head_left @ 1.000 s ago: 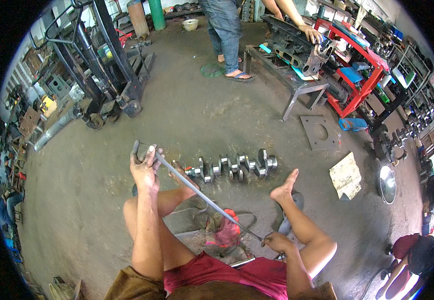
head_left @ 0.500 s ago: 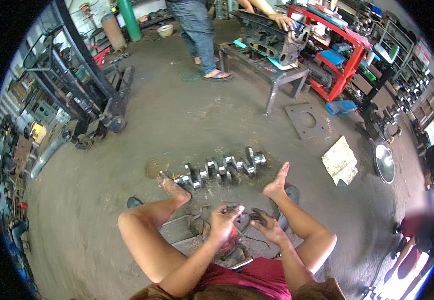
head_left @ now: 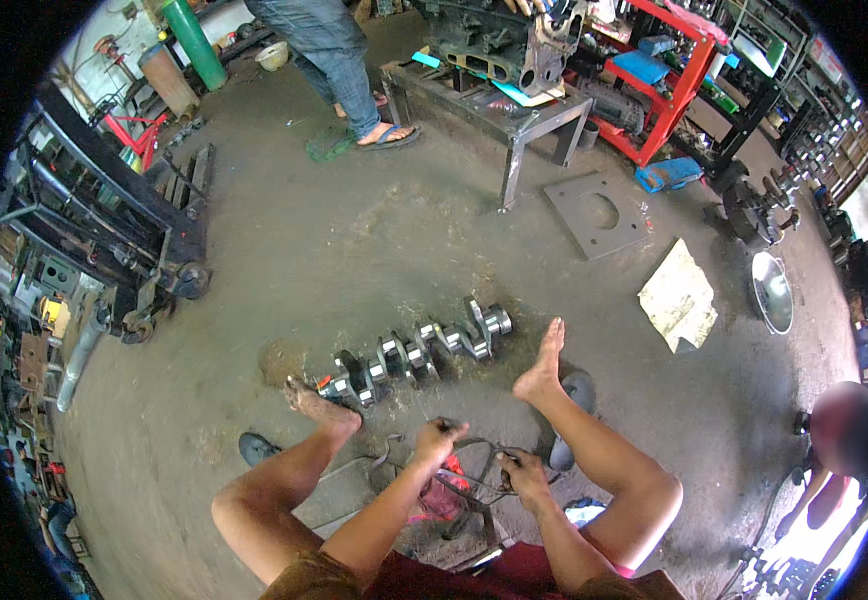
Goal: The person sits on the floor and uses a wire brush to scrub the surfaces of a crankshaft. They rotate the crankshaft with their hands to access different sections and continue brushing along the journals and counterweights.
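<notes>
My left hand (head_left: pixel 441 440) is closed between my knees, fingers curled and thumb toward the right; what it pinches, if anything, is too small to make out. To its right, my right hand (head_left: pixel 524 474) is closed round a dark strap (head_left: pixel 478 487), which curves through the space between the hands. Beyond both hands, a metal crankshaft (head_left: pixel 416 352) with shiny journals lies on the floor, touched by neither. Its left end rests beside my bare left foot (head_left: pixel 321 406); my bare right foot (head_left: pixel 540 366) is past its right end.
Under my hands are a red item (head_left: pixel 441 497) and thin metal bars. Dark sandals (head_left: pixel 258 449) lie by my feet. Ahead, a person in jeans (head_left: pixel 326 62) stands near an engine block (head_left: pixel 494 48) on a metal bench (head_left: pixel 514 125). Rightward lie a square plate (head_left: pixel 594 240), stained sheet (head_left: pixel 678 297) and metal bowl (head_left: pixel 772 292).
My right hand's spread fingers have closed round the strap. My left hand has moved slightly left and turned downward. The whole view has shifted; the crankshaft stays by my feet.
</notes>
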{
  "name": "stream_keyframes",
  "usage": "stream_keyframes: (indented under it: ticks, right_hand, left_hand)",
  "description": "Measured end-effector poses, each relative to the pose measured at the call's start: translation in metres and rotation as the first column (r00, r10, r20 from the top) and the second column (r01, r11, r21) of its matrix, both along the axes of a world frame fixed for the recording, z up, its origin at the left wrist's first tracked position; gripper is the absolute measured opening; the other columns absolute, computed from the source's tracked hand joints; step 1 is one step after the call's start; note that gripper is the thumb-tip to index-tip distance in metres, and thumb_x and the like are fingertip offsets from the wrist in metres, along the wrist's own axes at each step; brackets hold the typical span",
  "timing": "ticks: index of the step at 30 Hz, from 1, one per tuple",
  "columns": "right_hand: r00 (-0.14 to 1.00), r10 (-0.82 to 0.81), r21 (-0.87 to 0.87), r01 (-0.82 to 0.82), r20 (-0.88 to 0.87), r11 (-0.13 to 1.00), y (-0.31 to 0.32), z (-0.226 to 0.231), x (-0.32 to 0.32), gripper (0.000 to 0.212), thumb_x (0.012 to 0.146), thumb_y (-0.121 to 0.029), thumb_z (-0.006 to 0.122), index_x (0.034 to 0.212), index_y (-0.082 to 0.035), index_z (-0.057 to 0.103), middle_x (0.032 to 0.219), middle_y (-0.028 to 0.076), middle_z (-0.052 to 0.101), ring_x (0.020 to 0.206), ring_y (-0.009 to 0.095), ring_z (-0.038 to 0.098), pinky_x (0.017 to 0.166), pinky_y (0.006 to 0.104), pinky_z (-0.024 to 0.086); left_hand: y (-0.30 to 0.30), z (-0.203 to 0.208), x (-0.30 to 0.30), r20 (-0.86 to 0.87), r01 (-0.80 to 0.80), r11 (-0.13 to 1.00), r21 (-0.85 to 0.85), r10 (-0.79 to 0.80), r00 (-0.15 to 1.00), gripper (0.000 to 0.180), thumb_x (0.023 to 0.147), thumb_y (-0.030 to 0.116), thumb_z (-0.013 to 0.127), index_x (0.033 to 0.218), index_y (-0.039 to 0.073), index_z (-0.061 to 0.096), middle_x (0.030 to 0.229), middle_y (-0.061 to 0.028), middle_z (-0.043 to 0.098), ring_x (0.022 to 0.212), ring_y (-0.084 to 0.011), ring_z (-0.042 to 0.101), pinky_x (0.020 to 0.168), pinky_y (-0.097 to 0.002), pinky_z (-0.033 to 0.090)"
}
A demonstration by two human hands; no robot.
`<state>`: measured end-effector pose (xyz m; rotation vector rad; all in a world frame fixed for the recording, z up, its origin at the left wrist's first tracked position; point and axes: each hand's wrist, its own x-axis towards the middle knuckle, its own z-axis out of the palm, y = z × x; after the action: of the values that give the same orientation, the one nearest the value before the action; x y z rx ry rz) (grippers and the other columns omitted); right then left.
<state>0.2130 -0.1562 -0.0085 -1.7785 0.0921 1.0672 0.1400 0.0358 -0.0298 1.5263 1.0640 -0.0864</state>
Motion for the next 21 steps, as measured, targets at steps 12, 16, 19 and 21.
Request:
stream_keyframes:
  ticks: [12, 16, 19, 21]
  right_hand:
    - [0.984, -0.154, 0.056, 0.16, -0.093, 0.986, 0.22, -0.215, 0.051, 0.028, 0.091, -0.02, 0.06, 0.115, -0.007, 0.063, 0.097, 0.008, 0.063, 0.086, 0.018, 0.057, 0.074, 0.0324, 0.047]
    - [0.991, -0.109, -0.02, 0.111, 0.082, 0.994, 0.238, -0.251, 0.045, 0.026, 0.093, -0.016, 0.058, 0.116, -0.004, 0.061, 0.1, 0.007, 0.065, 0.085, 0.017, 0.06, 0.07, 0.0317, 0.05]
    - [0.901, -0.36, 0.175, 0.405, -0.242, 0.897, 0.243, -0.238, 0.049, 0.027, 0.091, -0.013, 0.062, 0.115, -0.003, 0.061, 0.103, 0.007, 0.065, 0.09, 0.019, 0.061, 0.077, 0.0328, 0.051]
    - [0.806, -0.468, 0.159, 0.549, -0.363, 0.821, 0.25, -0.215, 0.055, 0.027, 0.088, -0.012, 0.066, 0.113, -0.003, 0.061, 0.104, 0.006, 0.064, 0.09, 0.019, 0.061, 0.079, 0.0332, 0.05]
  left_hand:
    - [0.256, -0.096, 0.135, -0.28, 0.289, 0.804, 0.52, -0.159, 0.947, 0.056, 0.088, 0.047, 0.056, 0.104, -0.006, 0.062, 0.092, -0.0267, 0.065, 0.093, -0.0428, 0.062, 0.076, -0.0477, 0.049]
    - [0.292, -0.185, 0.151, -0.38, 0.546, 0.837, -0.004, -0.507, 0.774, 0.045, 0.089, 0.034, 0.055, 0.111, -0.005, 0.061, 0.099, -0.0203, 0.067, 0.096, -0.0339, 0.063, 0.081, -0.0442, 0.048]
    - [0.292, -0.216, 0.159, -0.297, 0.516, 0.747, -0.418, -0.65, 0.7, 0.032, 0.088, 0.025, 0.054, 0.107, 0.001, 0.064, 0.096, -0.0145, 0.068, 0.089, -0.0306, 0.063, 0.078, -0.0445, 0.049]
    - [0.287, -0.214, 0.166, -0.297, 0.374, 0.656, -0.656, -0.68, 0.67, 0.023, 0.088, 0.022, 0.055, 0.102, 0.007, 0.066, 0.093, -0.0121, 0.068, 0.078, -0.0277, 0.063, 0.075, -0.0463, 0.051]
